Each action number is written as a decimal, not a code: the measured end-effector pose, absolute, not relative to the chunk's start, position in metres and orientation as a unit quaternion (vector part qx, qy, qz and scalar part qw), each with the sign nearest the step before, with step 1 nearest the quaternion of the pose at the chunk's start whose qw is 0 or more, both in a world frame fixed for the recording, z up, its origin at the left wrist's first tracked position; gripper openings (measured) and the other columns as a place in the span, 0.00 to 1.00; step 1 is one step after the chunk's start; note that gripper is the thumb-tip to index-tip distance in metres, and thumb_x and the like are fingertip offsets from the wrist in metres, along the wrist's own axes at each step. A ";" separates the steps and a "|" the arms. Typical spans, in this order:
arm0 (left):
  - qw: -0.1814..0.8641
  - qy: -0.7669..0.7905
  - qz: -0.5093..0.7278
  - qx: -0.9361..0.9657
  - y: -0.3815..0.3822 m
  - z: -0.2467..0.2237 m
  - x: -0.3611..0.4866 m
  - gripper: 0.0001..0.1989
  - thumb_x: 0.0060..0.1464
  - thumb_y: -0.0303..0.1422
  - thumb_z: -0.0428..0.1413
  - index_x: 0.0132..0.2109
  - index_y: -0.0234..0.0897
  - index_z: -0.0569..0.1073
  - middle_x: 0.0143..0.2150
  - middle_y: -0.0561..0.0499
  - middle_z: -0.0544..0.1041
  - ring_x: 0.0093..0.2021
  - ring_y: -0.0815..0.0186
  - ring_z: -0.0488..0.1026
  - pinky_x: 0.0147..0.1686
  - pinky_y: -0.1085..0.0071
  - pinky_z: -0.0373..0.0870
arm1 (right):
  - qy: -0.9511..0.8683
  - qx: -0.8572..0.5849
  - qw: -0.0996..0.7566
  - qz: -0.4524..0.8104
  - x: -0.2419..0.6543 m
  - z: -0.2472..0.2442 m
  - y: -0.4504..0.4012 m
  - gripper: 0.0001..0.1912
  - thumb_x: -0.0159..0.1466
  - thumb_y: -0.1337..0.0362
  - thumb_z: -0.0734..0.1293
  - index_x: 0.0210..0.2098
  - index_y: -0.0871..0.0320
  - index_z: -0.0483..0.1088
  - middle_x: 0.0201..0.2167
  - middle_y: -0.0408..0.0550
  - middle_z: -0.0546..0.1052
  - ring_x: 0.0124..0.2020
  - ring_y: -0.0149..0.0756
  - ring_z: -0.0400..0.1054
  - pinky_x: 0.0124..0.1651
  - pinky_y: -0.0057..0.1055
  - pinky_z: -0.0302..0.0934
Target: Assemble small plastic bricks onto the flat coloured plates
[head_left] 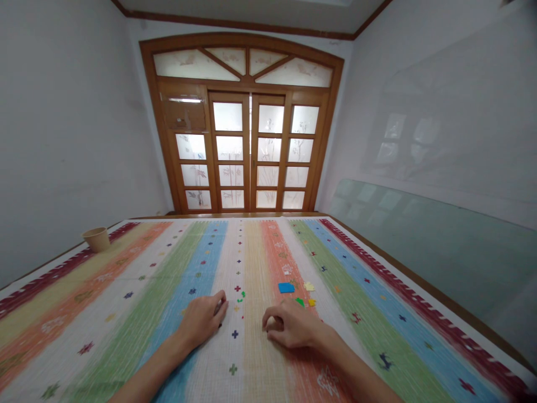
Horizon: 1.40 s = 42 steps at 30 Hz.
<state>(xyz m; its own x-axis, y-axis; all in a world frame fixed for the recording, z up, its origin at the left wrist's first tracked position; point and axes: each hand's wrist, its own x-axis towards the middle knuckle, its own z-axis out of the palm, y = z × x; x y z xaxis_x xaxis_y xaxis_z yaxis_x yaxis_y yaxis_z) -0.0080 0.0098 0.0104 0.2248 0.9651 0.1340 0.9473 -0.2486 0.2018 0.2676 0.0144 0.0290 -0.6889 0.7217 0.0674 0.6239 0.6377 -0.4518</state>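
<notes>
My left hand [202, 318] rests on the striped tablecloth with its fingers curled in. What it holds, if anything, is hidden. To its right lie small green pieces [241, 296] in a loose cluster. My right hand [289, 326] is closed in a pinch, thumb and index finger meeting low over the cloth's yellow stripe. Anything between those fingertips is too small to name. Just beyond the right hand are a flat blue piece [286, 287], a pale yellow piece [309, 286], a green piece [299, 302] and a bright yellow piece [311, 302].
A tan cup [96, 239] stands near the table's far left edge. The patterned tablecloth [255, 252] covers the table. A pale green glass panel [419, 240] leans along the right wall. Wooden doors [250, 151] with glass panes close off the far side.
</notes>
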 end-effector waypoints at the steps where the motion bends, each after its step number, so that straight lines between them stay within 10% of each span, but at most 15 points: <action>1: 0.039 0.610 0.116 0.783 0.010 0.010 -0.008 0.16 0.66 0.39 0.42 0.41 0.39 0.72 0.29 0.49 0.78 0.32 0.62 0.75 0.32 0.70 0.59 | -0.898 -0.371 0.119 0.206 0.268 0.028 0.014 0.12 0.55 0.68 0.68 0.39 0.55 0.79 0.22 0.42 0.77 0.25 0.32 0.69 0.32 0.26 0.55; 42: 0.038 0.609 0.111 0.784 0.011 0.009 -0.009 0.16 0.67 0.39 0.41 0.40 0.40 0.71 0.28 0.50 0.78 0.32 0.62 0.76 0.31 0.70 0.59 | -0.885 -0.397 0.066 0.234 0.288 0.037 0.023 0.13 0.48 0.74 0.68 0.31 0.56 0.81 0.20 0.41 0.75 0.21 0.29 0.64 0.27 0.23 0.54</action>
